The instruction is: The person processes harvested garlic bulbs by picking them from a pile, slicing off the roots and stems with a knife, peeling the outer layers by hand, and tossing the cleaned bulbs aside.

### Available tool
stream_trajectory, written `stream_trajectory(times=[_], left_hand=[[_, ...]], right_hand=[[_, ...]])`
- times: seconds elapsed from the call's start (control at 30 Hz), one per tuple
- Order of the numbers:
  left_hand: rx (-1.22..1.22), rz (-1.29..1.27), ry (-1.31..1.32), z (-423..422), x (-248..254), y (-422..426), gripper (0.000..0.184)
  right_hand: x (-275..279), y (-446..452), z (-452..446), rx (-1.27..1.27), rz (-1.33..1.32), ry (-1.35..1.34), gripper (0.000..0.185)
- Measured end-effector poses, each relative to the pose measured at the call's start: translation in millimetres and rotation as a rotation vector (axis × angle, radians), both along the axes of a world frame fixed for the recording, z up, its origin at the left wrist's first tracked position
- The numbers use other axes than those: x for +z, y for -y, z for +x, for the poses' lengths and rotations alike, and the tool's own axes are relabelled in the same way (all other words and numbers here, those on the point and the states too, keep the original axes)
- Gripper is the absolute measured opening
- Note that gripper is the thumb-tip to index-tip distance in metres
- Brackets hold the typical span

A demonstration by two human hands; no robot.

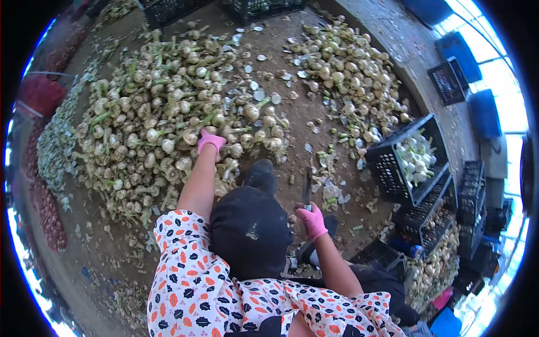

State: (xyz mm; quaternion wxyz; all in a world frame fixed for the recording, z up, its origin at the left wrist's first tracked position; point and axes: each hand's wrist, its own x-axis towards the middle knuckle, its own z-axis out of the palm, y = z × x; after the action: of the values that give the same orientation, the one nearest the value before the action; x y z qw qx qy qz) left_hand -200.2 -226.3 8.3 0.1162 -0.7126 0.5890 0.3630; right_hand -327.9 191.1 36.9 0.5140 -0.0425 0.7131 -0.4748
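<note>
A wide heap of garlic bulbs [151,135], with stalks and dried roots, lies to my left. My left hand [210,141], in a pink glove, reaches to the near right part of this heap. Its fingers are around a bulb there, partly hidden from above. My right hand [310,221], also gloved in pink, grips a knife [307,186] by its handle. The dark blade points away from me over the dirt floor, beside scattered peelings and cut stalks [330,191].
Another garlic pile [348,70] lies ahead to the right, along a low concrete ledge [387,42]. A tilted black crate [387,171] at my right holds cleaned white bulbs [415,157]. More crates stand behind it. My dark-clad knee [250,233] is between my arms.
</note>
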Motion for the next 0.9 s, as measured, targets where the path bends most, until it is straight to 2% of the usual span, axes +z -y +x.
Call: stream_trajectory(times=[0.07, 0.1, 0.13, 0.17, 0.2, 0.23, 0.27, 0.33, 0.4, 0.47, 0.57, 0.6, 0.67, 0.73, 0.8, 0.83, 0.87, 0.9], left_hand=[[0.086, 0.128, -0.234, 25.8, -43.8, 13.5, 0.086], [-0.053, -0.003, -0.229, 28.9, -34.5, 9.3, 0.083], [-0.105, 0.008, -0.327, 23.3, -19.9, -1.0, 0.082], [-0.155, 0.023, -0.429, 17.3, -4.1, -11.5, 0.081], [-0.114, 0.176, -0.639, 8.2, 16.7, -22.2, 0.081], [-0.252, 0.161, -0.598, -3.0, 43.6, -32.5, 0.080], [-0.387, 0.152, -0.553, -15.5, 66.6, -43.0, 0.080], [-0.813, 0.130, -0.357, -43.2, 83.6, -56.8, 0.076], [-0.922, 0.177, -0.326, -67.0, 82.3, -74.3, 0.070], [-1.031, 0.117, -0.410, -87.5, 87.1, -94.1, 0.063], [-0.913, 0.087, -0.535, -106.2, 81.2, -108.9, 0.060], [-0.843, 0.103, -0.721, -108.6, 70.3, -109.9, 0.069], [-0.725, 0.070, -0.920, -116.6, 50.9, -120.5, 0.077], [-0.698, 0.149, -0.961, -118.0, 49.4, -124.9, 0.080], [-0.613, 0.170, -0.857, -113.7, 55.8, -125.8, 0.079], [-0.600, 0.266, -1.064, -114.9, 30.0, -122.5, 0.077], [-0.567, 0.452, -0.997, -114.1, 31.8, -117.3, 0.073], [-0.579, 0.508, -0.945, -114.2, 45.1, -113.5, 0.072]], right_hand=[[-10.4, 9.7, -5.1, -0.162, -0.084, 0.067, 0.027], [-11.6, 17.6, -8.3, -0.231, -0.143, 0.147, 0.028], [-13.4, 25.5, -13.3, -0.209, -0.154, 0.164, 0.028], [-14.5, 35.6, -21.0, -0.192, -0.173, 0.152, 0.028], [-16.1, 44.6, -27.0, -0.176, -0.188, 0.143, 0.029], [-18.8, 55.7, -31.7, -0.205, -0.260, 0.196, 0.029], [-10.5, 71.2, -38.6, -0.110, -0.261, 0.075, 0.029], [5.2, 101.9, -49.0, -0.118, -0.353, 0.183, 0.028], [6.1, 125.6, -57.9, -0.138, -0.429, 0.271, 0.030], [20.1, 150.3, -58.5, -0.299, -0.499, 0.313, 0.027], [11.5, 153.2, -81.4, -0.287, -0.415, 0.206, 0.023], [15.5, 155.3, -84.2, -0.353, -0.435, 0.227, 0.023], [18.2, 155.6, -94.3, -0.356, -0.449, 0.201, 0.024], [28.0, 159.1, -97.4, -0.402, -0.420, 0.161, 0.025], [29.1, 157.4, -100.4, -0.228, -0.398, 0.038, 0.033], [15.9, 152.0, -107.9, -0.154, -0.345, 0.011, 0.033], [23.6, 150.9, -112.7, -0.086, -0.325, -0.045, 0.032], [20.8, 146.9, -115.5, -0.114, -0.363, -0.075, 0.029]])
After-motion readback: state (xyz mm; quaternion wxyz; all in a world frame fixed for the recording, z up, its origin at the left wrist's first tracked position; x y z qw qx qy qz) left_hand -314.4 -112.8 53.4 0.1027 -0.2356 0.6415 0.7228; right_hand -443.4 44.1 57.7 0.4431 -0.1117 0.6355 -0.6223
